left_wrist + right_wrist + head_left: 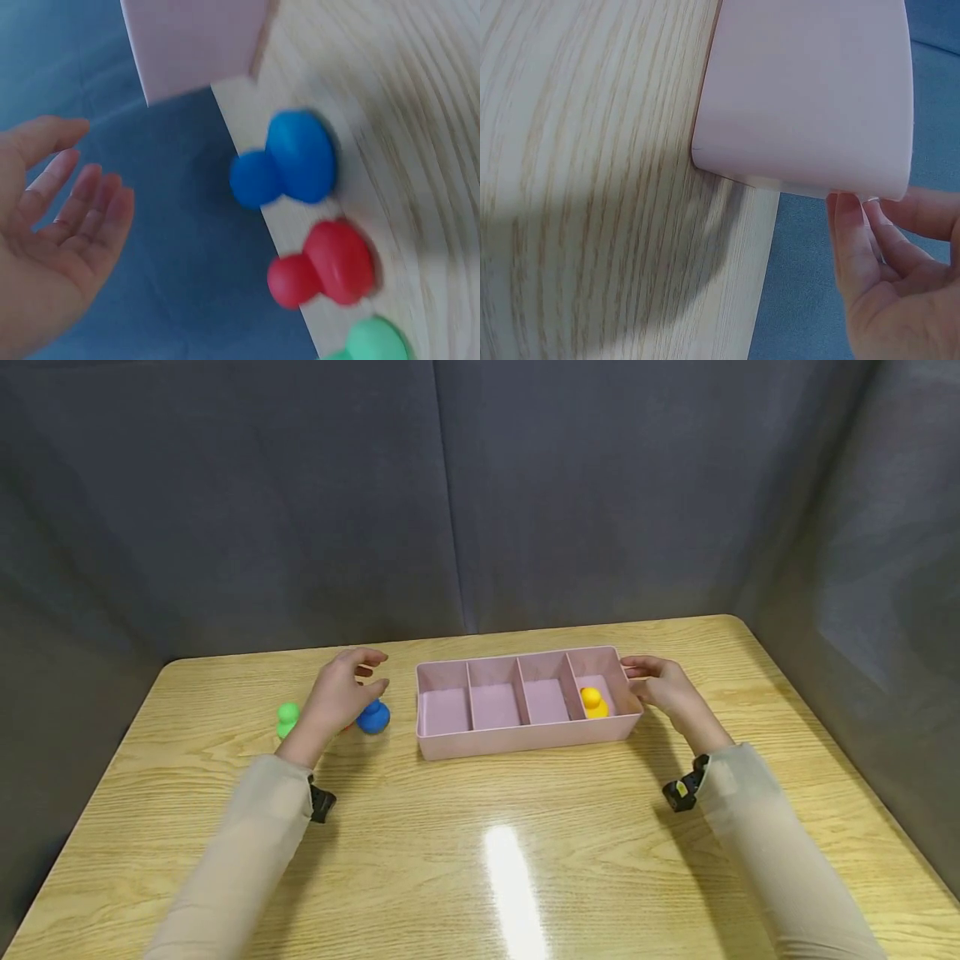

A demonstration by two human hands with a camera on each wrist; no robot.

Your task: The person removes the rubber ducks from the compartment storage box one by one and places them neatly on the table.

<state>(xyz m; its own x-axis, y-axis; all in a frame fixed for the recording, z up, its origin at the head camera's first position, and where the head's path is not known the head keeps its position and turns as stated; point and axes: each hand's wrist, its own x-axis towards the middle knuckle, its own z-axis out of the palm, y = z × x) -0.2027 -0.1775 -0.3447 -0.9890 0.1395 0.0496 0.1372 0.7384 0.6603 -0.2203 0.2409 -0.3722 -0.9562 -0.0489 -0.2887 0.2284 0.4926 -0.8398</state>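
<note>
Head view shows the left hand (337, 693) hovering just above the blue duck (372, 717), which stands on the counter (480, 860) just left of the pink tray (525, 739); its grip is released, fingers loosely spread and curved, holding nothing. In the left wrist view the open palm (52, 247) sits apart from the blue duck (289, 169), with a red duck (326, 262) right beside it and a green duck (371, 341) at the end of the row. The green duck (287, 718) shows left of the wrist in the head view. The right hand (663, 685) rests at the tray's right end, fingertips (847, 217) touching the rim of the tray (802, 90), fingers fairly straight. A yellow duck (594, 702) sits in the rightmost compartment, near that hand. Both forearms stretch forward over the counter in beige sleeves.
</note>
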